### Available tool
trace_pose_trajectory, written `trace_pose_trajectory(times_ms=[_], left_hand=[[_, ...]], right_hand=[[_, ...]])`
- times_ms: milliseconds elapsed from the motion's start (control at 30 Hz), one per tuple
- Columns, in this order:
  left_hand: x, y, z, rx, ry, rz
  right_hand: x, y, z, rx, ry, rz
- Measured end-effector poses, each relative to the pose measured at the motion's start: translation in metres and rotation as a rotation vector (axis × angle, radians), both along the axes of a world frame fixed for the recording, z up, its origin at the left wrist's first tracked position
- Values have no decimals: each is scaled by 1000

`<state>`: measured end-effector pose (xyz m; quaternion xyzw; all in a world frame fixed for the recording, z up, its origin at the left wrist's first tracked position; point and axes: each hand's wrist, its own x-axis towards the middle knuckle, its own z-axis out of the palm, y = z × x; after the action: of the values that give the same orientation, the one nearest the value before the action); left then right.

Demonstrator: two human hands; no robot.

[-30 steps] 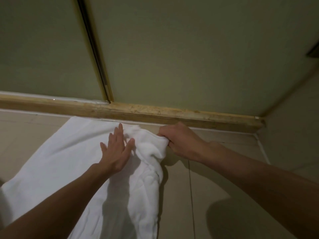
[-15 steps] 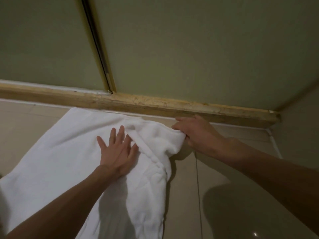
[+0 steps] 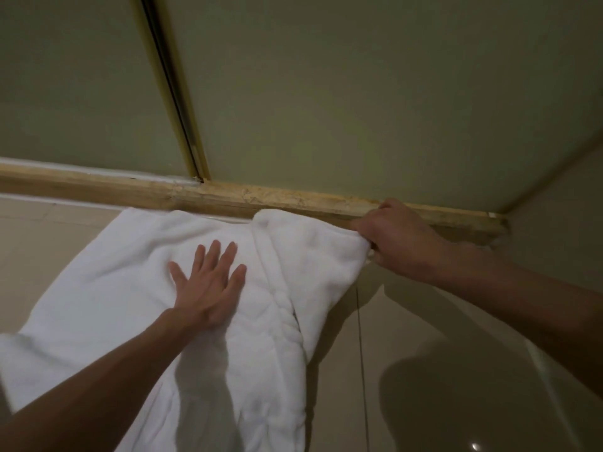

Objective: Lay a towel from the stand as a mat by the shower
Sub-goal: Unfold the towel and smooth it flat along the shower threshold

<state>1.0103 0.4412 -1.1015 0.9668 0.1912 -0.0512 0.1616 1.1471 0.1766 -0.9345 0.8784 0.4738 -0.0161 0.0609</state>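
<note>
Head view: towel [image 3: 124,288] on floor, far edge at shower sill [image 3: 293,199]. Left hand [image 3: 208,288] flat, fingers spread, pinning cloth. Right hand [image 3: 396,239] pinches corner. Spreading step; next, likely draw the fold beyond left fingertips flat.

One white towel [image 3: 137,288] on tiled floor [image 3: 424,386]. Two hands: left hand [image 3: 208,288], five fingers spread flat; right hand [image 3: 398,239], closed on towel corner. Two bare forearms. One stone threshold strip [image 3: 293,199]. Two frosted green panels, one metal frame strip [image 3: 173,89] between.
</note>
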Motion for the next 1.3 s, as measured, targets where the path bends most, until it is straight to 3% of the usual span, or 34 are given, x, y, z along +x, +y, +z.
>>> trace_pose_trajectory(times_ms=[133, 333, 467, 633, 733, 1000, 1133, 1300], left_hand=[[-2, 1, 0, 21, 4, -19], [-2, -1, 0, 69, 38, -46], [-1, -8, 5, 61, -1, -70], [5, -35, 12, 38, -25, -118], [6, -46, 10, 47, 15, -128], [7, -41, 4, 54, -9, -147], [7, -41, 3, 59, -19, -150], [6, -37, 6, 35, -11, -158]], right_hand=[[5, -18, 3, -10, 4, -25], [4, -36, -15, 129, 194, -101], [-1, -34, -36, 375, 392, -191], [-23, -28, -75, 732, 730, -550], [-31, -22, -91, 789, 878, -606], [-44, -11, -121, 979, 824, -928], [-49, -11, -129, 898, 757, -1056], [-48, -25, -111, 767, 689, -997]])
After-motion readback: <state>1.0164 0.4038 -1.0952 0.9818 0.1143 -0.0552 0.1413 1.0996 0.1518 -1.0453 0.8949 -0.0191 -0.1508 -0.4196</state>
